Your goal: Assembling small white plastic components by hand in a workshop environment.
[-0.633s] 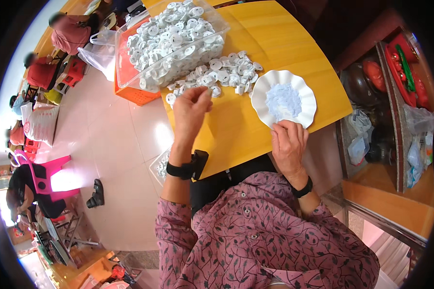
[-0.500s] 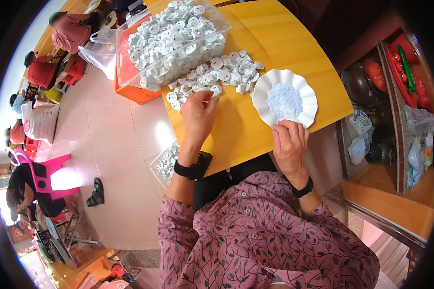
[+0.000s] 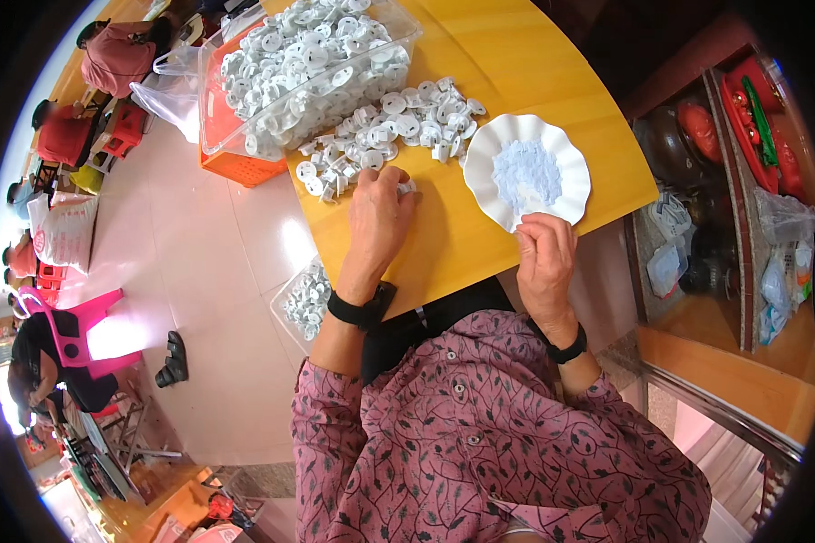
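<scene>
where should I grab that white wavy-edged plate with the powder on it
Probably by the bare fluted rim of the white plate on its near side, by the right hand. The powder sits mid-plate, and loose white parts crowd its left, so keep it level.

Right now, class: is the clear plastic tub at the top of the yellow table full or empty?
Full. The clear plastic tub is heaped with small white plastic discs, and more lie spilled on the yellow table.

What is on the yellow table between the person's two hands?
In the head view, only bare yellow table lies between the left hand, at the heap of small white plastic discs, and the right hand, at the white scalloped plate.
</scene>
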Demonstrator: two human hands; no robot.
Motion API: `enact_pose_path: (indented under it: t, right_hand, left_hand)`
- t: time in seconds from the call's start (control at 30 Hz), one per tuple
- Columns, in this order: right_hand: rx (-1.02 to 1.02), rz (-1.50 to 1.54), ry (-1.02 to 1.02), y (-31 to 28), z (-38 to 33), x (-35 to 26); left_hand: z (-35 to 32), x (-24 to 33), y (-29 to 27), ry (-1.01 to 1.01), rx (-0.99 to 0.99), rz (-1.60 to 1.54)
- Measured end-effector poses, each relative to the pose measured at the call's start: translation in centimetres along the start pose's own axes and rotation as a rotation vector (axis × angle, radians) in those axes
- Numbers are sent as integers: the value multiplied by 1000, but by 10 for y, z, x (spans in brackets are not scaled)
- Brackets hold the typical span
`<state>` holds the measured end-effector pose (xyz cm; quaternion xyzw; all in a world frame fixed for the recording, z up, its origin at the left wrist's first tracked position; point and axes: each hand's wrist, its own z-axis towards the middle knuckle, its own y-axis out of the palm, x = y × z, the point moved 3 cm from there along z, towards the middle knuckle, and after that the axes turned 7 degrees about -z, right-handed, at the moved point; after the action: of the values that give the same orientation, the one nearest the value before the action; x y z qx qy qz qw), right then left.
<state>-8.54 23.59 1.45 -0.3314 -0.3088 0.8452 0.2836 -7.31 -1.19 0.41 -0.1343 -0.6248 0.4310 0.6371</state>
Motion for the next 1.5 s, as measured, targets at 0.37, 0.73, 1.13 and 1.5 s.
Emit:
enact_pose_path:
  t: [0.37,0.73,1.13,1.5]
  right_hand:
    - [-183,917,690,2,-5,-9]
    - [-316,1082,690,13,-7,-36]
    - [-304,800,533,15,-8,-45]
    - [-376,677,363,18,-6,-45]
  left_hand:
    - [-46,22,-5,24,-126,-110]
    - [-93,39,7,-277,-135,-812]
    - [-98,37,12,-544,-309,-1136]
    - [-102,30,20,-460,-250,-1112]
